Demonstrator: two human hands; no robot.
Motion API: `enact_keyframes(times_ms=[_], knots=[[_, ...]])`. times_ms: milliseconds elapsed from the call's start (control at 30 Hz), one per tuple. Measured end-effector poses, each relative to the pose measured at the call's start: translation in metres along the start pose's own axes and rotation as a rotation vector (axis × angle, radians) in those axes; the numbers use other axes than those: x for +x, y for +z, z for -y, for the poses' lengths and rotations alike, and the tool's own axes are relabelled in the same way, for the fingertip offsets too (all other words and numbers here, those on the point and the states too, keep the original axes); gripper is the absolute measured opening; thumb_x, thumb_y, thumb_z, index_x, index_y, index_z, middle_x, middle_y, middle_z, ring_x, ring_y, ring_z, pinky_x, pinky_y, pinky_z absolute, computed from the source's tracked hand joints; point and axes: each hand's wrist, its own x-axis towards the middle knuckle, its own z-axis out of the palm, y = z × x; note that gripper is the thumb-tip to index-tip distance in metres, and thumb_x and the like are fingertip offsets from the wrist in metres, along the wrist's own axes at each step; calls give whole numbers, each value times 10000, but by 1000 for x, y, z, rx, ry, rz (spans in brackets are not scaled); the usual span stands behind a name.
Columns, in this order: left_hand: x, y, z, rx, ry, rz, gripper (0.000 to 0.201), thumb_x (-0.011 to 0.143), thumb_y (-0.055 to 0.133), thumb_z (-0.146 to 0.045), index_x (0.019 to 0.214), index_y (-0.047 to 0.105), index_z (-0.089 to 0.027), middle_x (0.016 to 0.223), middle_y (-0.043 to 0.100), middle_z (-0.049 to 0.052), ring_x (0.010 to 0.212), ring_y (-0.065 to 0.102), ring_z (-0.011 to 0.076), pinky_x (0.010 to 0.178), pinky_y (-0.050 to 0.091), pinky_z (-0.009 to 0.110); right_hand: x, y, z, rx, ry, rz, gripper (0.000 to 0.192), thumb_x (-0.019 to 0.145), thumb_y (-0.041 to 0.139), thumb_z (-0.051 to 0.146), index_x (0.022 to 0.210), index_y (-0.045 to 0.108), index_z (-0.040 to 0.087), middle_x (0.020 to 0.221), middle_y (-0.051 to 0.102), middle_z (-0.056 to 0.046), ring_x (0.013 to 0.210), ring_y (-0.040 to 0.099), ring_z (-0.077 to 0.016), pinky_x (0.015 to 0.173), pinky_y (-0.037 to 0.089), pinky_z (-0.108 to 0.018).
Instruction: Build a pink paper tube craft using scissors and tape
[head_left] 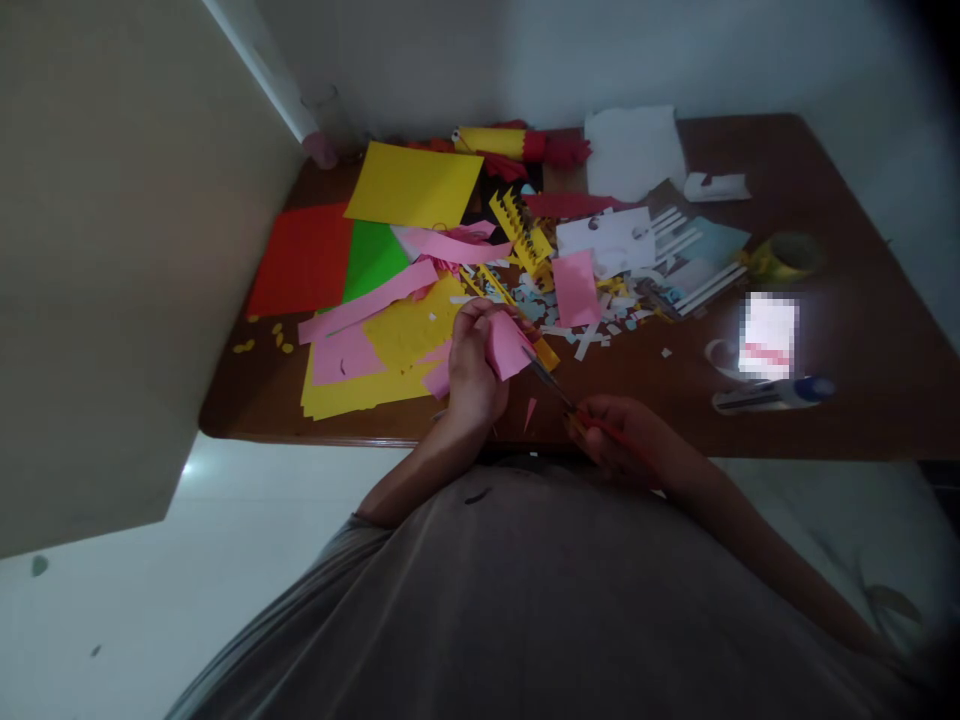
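Near the table's front edge, my left hand (475,362) is closed on a small piece of pink paper (508,346). My right hand (611,432) grips a pair of scissors (550,379) by the handles. Their blades point up and left and meet the right edge of the pink paper. A thin pink sliver (530,413) lies on the table just below the blades. Behind my left hand are a yellow sheet (405,335) and a long pink strip (375,300). Another pink rectangle (576,288) rests among scraps beyond the scissors.
Red (300,260), green (373,262) and yellow (415,185) sheets lie at the left of the brown table (652,400). Many cut scraps (532,295) cover its middle. To the right are a tape roll (784,257), a bright blurred-out rectangle (768,337) and a white tube with a blue cap (772,394).
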Motion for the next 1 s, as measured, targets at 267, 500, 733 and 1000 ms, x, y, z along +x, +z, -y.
enact_keyframes(times_ms=[267,500,733,1000], knots=[[-2,-2,-3,-51,-1,51,313,990,832,-475,1177,654,-298,1087,768,40,1270,809,324,1155,663,544,3,2,-5,98,50,-31,502,741,990,558,791,607,237,628,518,102,454,387,-53,424,307,-213],[-5,-5,-2,30,55,73,498,902,978,-494,1226,647,-309,1124,779,40,1276,799,313,1198,630,535,4,1,-5,114,82,-46,529,701,1016,556,789,593,252,635,543,92,451,388,-64,426,314,-235],[0,-7,2,31,75,-24,457,863,926,-373,1218,645,-307,1116,745,18,1111,795,260,1121,637,469,-5,-3,-5,-64,-56,71,552,875,954,680,966,639,236,798,595,39,656,505,-119,588,404,-260],[-1,-11,-1,47,-2,-55,606,859,964,-467,1317,596,-317,1139,752,45,1284,789,315,1192,609,521,-8,-3,-4,-79,-104,122,687,966,755,913,1022,614,243,860,588,6,718,527,-161,659,438,-316]])
